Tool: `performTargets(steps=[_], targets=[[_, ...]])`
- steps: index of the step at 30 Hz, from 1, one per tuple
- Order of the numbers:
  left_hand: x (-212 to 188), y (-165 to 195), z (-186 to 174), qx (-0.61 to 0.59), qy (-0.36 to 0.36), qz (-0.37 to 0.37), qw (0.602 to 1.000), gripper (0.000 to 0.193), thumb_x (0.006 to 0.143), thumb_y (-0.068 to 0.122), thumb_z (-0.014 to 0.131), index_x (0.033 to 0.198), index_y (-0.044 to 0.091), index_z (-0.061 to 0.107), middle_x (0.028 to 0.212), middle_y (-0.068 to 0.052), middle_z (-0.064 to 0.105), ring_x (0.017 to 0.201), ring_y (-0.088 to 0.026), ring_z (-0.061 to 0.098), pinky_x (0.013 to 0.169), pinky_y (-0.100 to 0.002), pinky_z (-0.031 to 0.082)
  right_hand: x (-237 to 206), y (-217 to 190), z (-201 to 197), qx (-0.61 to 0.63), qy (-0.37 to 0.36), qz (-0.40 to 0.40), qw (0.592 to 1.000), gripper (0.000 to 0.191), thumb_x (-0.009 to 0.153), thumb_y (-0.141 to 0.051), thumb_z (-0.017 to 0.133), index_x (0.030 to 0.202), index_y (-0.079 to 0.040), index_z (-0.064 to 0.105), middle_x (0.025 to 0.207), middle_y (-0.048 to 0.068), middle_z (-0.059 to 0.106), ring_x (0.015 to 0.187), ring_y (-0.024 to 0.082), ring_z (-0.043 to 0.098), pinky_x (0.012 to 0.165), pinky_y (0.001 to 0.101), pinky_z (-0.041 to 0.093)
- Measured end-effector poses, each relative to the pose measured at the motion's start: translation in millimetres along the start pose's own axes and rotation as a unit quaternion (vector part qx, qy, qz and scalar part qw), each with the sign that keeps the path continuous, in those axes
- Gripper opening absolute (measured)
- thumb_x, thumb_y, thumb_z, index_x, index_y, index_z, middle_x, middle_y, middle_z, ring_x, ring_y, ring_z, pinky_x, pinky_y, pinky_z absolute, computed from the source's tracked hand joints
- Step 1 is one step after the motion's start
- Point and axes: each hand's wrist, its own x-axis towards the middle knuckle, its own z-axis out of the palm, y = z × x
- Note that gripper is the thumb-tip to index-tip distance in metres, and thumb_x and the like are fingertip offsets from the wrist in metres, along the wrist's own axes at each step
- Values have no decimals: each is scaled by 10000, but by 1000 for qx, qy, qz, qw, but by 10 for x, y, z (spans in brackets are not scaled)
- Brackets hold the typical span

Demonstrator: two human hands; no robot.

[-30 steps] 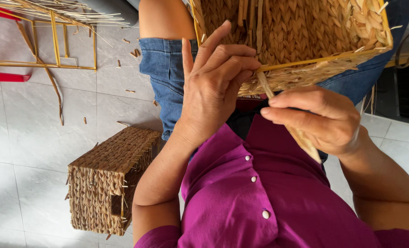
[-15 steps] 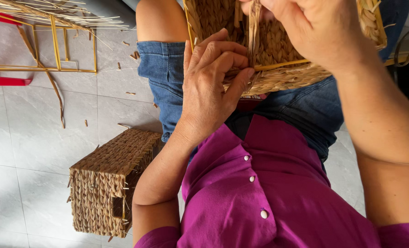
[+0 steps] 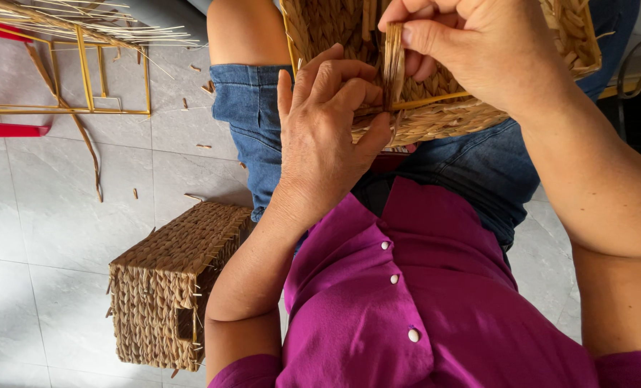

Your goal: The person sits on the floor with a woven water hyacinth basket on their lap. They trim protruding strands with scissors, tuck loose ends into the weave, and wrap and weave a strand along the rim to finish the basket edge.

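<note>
Head view | left hand (image 3: 327, 136) fingers clamp woven basket (image 3: 435, 79) rim | right hand (image 3: 471, 43) fingers pinch straw strand (image 3: 394, 61)

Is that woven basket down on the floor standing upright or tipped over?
Tipped on its side, apparently: the floor basket shows a broad woven panel facing up, and no open mouth points upward. Its inside cannot be seen.

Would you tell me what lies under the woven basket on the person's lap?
Under the woven basket are blue denim shorts on the lap. The left hand covers its near rim, so what lies under that part is hidden.
</note>
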Motion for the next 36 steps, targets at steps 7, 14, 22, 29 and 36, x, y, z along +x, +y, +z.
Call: performTargets(steps=[7, 14, 22, 29, 36], targets=[[-13, -11, 29, 7, 10, 2, 1000, 251, 805, 188, 839, 983, 100, 685, 1267, -32, 620, 1413, -308, 474, 1201, -678, 256, -5, 154, 62, -32, -13, -17, 999, 120, 1135, 41, 597, 1208, 16, 689, 991, 75, 721, 831, 112, 720, 732, 234, 609], [-2, -95, -66, -82, 4, 50, 995, 251, 864, 168, 840, 1036, 86, 677, 1253, -59, 633, 1406, -322, 499, 1242, -536, 317, 24, 318, 29, -55, -71, -14, 996, 125, 1064, 44, 632, 1162, 10, 703, 971, 82, 744, 838, 118, 721, 711, 235, 584], [76, -49, -1, -66, 47, 22, 996, 100, 990, 171, 754, 977, 77, 722, 1136, -24, 710, 1301, -281, 591, 1184, -486, 368, -337, -26, -106, -279, 12, -198, 940, 254, 977, 25, 790, 1199, 5, 667, 1187, 117, 691, 1128, 255, 696, 1022, 377, 567], [-57, -99, -112, -51, 59, 18, 997, 87, 981, 178, 749, 965, 96, 723, 1117, -11, 712, 1249, -259, 611, 1151, -461, 384, -561, -259, 406, -358, 62, -271, 892, 276, 758, -73, 921, 946, -59, 720, 1089, 99, 656, 975, 302, 604, 838, 460, 491], [-44, -91, -94, -83, 12, -24, 996, 103, 971, 178, 750, 1021, 106, 696, 1078, 14, 692, 1200, -256, 613, 1128, -456, 393, -1003, -20, 139, 18, 88, -191, 977, 125, 971, -94, 630, 928, -7, 550, 977, 143, 722, 824, 223, 754, 728, 327, 658]])
